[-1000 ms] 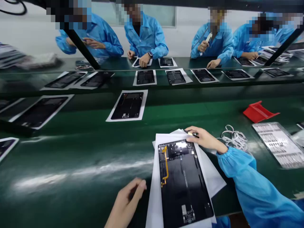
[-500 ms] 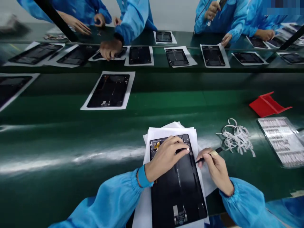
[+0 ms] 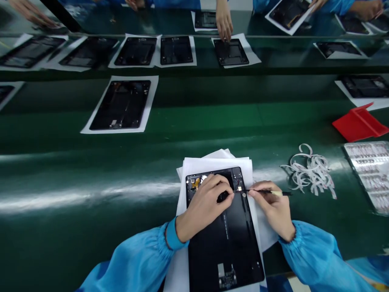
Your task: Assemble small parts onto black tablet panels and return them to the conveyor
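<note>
An opened black tablet (image 3: 225, 243) lies on white paper sheets (image 3: 179, 259), its inner parts showing. Over its upper part rests my left hand (image 3: 206, 202), thumb and forefinger pinched together at the right side; whatever is between them is too small to make out. My right hand (image 3: 273, 209) is closed around thin black tweezers (image 3: 287, 194) with a pale yellow band. Their tip points left, at a small white part (image 3: 239, 188) near the tablet's upper right corner, close to my left fingertips. A gold flex cable (image 3: 196, 183) shows at the upper left.
Curled white strips (image 3: 313, 168) lie to the right, beside a clear tray of small parts (image 3: 370, 170) and a red folded holder (image 3: 360, 123). Another tablet on paper (image 3: 120, 105) lies ahead left. Several more line the raised strip behind, where co-workers' hands (image 3: 224, 20) work.
My right hand has turned the tweezers level and brought their tip to the tablet's upper right corner. My left fingertips have drawn left and pinched. A co-worker has lifted a tablet at the back.
</note>
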Tool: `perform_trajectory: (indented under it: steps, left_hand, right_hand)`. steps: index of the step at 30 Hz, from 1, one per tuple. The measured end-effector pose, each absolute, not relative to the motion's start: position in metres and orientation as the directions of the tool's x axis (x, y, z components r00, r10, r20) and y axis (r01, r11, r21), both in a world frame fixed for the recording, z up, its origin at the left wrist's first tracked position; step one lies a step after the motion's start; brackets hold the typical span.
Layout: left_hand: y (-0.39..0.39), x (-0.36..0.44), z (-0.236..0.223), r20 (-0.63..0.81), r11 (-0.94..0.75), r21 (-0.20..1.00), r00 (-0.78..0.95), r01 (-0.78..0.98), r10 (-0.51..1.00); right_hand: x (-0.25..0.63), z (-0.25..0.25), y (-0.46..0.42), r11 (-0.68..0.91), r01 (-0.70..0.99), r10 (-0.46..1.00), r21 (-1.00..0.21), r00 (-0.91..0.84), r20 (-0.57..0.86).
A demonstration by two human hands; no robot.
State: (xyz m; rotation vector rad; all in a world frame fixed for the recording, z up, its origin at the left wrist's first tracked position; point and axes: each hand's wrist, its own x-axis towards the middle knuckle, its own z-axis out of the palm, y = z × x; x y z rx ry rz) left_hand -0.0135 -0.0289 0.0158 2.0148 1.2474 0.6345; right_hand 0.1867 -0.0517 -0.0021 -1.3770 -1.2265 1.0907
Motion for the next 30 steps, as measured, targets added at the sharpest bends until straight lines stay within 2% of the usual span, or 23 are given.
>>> perform_trajectory:
  steps: [13,22,30]
  left_hand:
    - [-0.029,-0.012,0.013,0.068,-0.320,0.744,0.410,0.586,0.910]
    - [-0.026,-0.011,0.013,0.048,-0.310,0.742,0.413,0.595,0.909]
    - [-0.026,-0.010,0.010,0.062,-0.331,0.746,0.435,0.577,0.898]
  right_hand:
    - [0.184,-0.002,-0.047,0.034,0.184,0.997,-0.982,-0.071,0.021]
    - [0.192,-0.002,-0.046,0.014,0.199,0.997,-0.980,-0.072,-0.001]
    - [0.202,-0.007,-0.044,-0.062,0.178,0.998,-0.982,0.044,-0.056]
